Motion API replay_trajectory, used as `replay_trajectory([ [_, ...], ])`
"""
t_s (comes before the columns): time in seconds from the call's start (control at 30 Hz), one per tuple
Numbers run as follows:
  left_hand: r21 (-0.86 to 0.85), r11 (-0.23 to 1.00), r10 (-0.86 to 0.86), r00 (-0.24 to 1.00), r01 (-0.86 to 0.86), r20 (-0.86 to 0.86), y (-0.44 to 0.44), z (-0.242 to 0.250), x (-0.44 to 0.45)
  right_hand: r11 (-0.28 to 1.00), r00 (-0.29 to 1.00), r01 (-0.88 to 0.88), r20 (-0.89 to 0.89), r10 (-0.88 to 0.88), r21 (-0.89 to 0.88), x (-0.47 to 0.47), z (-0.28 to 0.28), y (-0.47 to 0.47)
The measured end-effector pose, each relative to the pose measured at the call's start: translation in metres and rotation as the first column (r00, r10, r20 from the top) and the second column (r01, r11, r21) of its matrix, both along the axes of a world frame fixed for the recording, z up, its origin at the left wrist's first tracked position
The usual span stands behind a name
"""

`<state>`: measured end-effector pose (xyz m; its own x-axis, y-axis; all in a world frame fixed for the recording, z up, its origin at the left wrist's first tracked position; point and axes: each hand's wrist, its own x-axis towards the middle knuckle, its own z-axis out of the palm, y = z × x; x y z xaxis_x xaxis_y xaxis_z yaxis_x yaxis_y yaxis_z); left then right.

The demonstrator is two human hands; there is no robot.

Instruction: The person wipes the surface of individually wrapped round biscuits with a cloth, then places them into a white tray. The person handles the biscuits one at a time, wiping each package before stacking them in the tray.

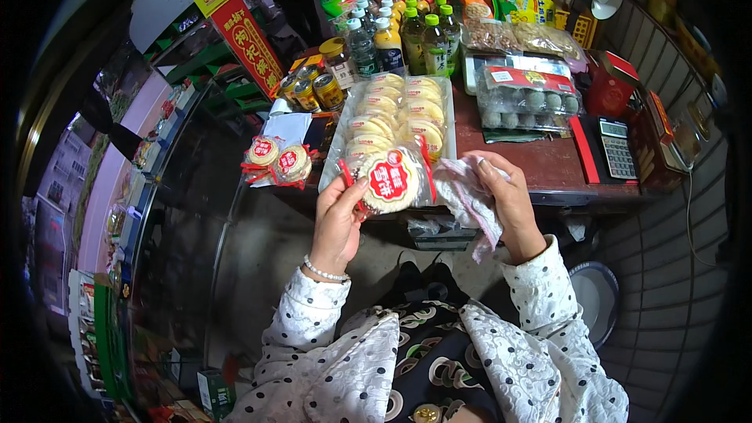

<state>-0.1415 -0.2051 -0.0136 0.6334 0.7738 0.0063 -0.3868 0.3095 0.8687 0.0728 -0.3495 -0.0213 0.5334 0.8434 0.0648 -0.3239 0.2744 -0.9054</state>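
Note:
A round rice cracker packet [390, 181], clear with a red printed label and red ends, is held by its left end in my left hand [341, 220]. My right hand [510, 200] grips a crumpled white and pink cloth [470, 194], close to the packet's right end. Under and behind the packet lies a white tray [449, 123] with two rows of wrapped round cakes [369, 129]. To the left, at the table's edge, similar cracker packets [292, 164] lie beside white paper [288, 127].
Drink bottles [433, 41], a lidded jar [337, 59] and cans [328, 91] stand behind the tray. Egg cartons [529, 100], a calculator [617, 150] and a red box [612, 82] are at the right of the dark red table [511, 164]. A round basin [593, 296] stands low at the right.

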Motion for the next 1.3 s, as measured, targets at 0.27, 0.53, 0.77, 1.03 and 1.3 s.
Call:
replay_trajectory([
  [0.27,0.119,0.983,0.141,0.99,-0.143,0.027,-0.016,-0.017,0.018,0.955,0.783,0.237,0.547,-0.298,0.18,-0.041,0.02,0.005],
  [0.53,0.192,0.971,0.136,0.99,-0.141,0.036,-0.026,-0.027,0.022,0.906,0.082,0.249,0.925,-0.371,0.341,-0.054,0.017,0.024],
  [0.77,0.147,0.969,0.194,0.98,-0.198,0.041,-0.023,-0.032,0.025,0.912,0.218,0.212,0.892,-0.395,0.352,-0.055,0.022,0.019],
  [1.03,0.034,0.981,0.182,0.972,-0.189,0.146,-0.029,-0.03,0.023,0.948,0.105,0.1,0.944,-0.313,0.303,-0.062,0.008,0.021],
  [1.3,-0.035,0.985,0.175,0.972,-0.172,0.158,-0.023,-0.032,0.02,0.975,0.437,0.221,0.897,-0.067,-0.034,-0.012,0.013,-0.013],
])
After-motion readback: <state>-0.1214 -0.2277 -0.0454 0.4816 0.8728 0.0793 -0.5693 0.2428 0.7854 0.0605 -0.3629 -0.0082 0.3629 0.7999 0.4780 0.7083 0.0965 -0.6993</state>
